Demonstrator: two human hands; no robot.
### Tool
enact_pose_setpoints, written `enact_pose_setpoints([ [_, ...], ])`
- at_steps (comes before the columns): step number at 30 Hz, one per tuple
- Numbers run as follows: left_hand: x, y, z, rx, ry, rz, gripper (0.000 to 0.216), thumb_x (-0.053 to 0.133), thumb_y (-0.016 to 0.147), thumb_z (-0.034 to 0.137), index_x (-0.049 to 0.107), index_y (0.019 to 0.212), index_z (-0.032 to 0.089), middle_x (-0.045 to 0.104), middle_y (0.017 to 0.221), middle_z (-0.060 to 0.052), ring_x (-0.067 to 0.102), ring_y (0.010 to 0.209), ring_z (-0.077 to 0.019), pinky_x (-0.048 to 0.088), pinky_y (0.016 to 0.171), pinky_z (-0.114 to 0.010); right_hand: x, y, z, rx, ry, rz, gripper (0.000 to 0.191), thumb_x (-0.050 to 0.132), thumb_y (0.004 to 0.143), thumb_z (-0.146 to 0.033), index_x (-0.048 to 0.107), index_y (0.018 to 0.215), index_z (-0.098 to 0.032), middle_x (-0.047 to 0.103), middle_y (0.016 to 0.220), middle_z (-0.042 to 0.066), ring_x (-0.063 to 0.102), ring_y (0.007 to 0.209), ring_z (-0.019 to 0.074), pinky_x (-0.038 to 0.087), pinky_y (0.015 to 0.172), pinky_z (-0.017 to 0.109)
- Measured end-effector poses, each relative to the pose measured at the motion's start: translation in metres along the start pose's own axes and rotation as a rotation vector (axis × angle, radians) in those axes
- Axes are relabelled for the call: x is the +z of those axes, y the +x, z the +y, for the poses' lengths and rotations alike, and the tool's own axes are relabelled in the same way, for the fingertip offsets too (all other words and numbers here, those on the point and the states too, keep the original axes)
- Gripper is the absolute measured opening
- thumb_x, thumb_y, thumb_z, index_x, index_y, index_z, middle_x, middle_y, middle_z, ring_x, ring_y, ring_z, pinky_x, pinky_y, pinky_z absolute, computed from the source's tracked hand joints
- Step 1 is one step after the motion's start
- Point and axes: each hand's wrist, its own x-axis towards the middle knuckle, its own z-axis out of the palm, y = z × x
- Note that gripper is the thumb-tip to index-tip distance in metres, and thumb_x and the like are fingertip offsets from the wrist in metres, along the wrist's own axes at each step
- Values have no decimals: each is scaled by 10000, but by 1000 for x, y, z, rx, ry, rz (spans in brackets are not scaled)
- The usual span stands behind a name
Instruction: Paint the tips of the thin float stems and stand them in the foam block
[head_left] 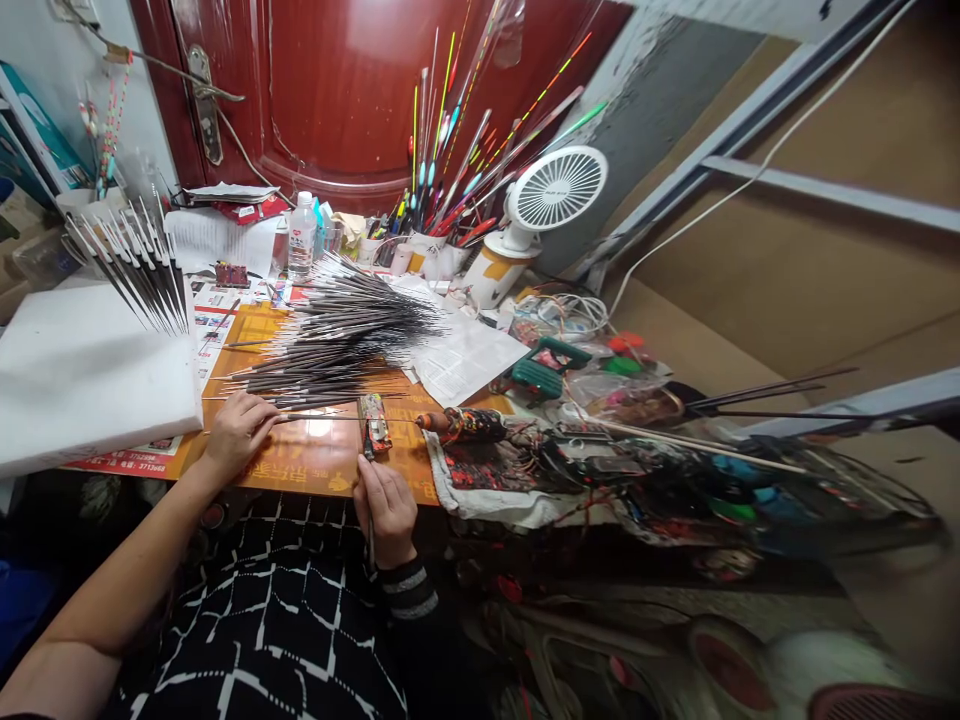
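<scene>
My left hand [238,432] is closed on one end of a slender fishing float [300,416], which lies level and points to the right. The float's thin tip runs toward a small paint-stained block [376,422] on the orange board. My right hand [388,505] pinches a slim brush-like tool [368,448], its dark end up against the block's left side. Just beyond both hands, a large pile of dark, thin floats [330,335] with pale tips covers the board. Whether the float touches the block, I cannot tell.
More floats [154,265] stand tilted in a white foam block [90,370] at left. A white fan [559,190], a bottle [301,235] and cups of coloured floats line the back. To the right lie a wooden-handled tool [465,425], a stained cloth [487,500] and tangled cables [562,315].
</scene>
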Motion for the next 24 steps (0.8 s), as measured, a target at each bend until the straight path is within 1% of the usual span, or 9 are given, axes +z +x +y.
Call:
enact_pose_setpoints([
  [3, 0, 0, -1, 16, -2, 19, 185, 558, 1026, 306, 690, 943, 206, 708, 909, -40, 599, 868, -201, 476, 834, -357, 1, -1, 0, 16, 5, 1, 634, 601, 940, -59, 422, 1540, -158, 728, 1077, 131, 696, 984, 231, 600, 874, 377],
  [7, 2, -1, -2, 34, -1, 34, 166, 569, 1022, 299, 689, 953, 208, 706, 911, -34, 600, 870, -197, 478, 823, -350, 0, -1, 0, 17, 44, 49, 600, 593, 945, -52, 449, 1518, -155, 737, 1044, 124, 703, 968, 220, 610, 836, 365],
  [11, 5, -2, -3, 34, -2, 44, 173, 571, 1022, 309, 686, 941, 209, 696, 893, -34, 597, 856, -196, 480, 817, -352, 0, 2, -9, 7, 128, 48, 565, 563, 958, -54, 464, 1503, -167, 743, 1038, 112, 707, 953, 204, 620, 823, 354],
  [15, 8, -5, -1, 24, -10, 48, 208, 548, 1033, 321, 687, 934, 202, 694, 896, -39, 586, 861, -193, 479, 813, -347, 11, 9, -29, -60, 237, 9, 596, 584, 935, -36, 457, 1508, -138, 739, 1038, 121, 700, 975, 209, 622, 842, 359],
  [18, 9, -8, 1, 7, -11, 33, 248, 519, 1045, 327, 690, 925, 192, 694, 894, -47, 584, 867, -193, 478, 823, -349, 23, 13, -45, -127, 288, -43, 603, 573, 940, -45, 433, 1523, -111, 737, 1086, 141, 699, 1027, 223, 614, 886, 372],
  [21, 11, -11, 1, -18, -2, 0, 260, 512, 1048, 327, 695, 929, 186, 700, 900, -50, 581, 870, -193, 470, 835, -352, 32, 14, -54, -158, 262, -67, 582, 565, 959, -75, 434, 1524, -112, 742, 1110, 146, 704, 1051, 229, 604, 906, 366],
  [24, 12, -13, 2, -27, -5, -12, 243, 531, 1040, 324, 701, 939, 184, 706, 902, -48, 570, 874, -196, 464, 837, -349, 35, 13, -57, -171, 218, -61, 561, 561, 973, -97, 442, 1521, -110, 746, 1118, 149, 706, 1071, 237, 595, 920, 370],
])
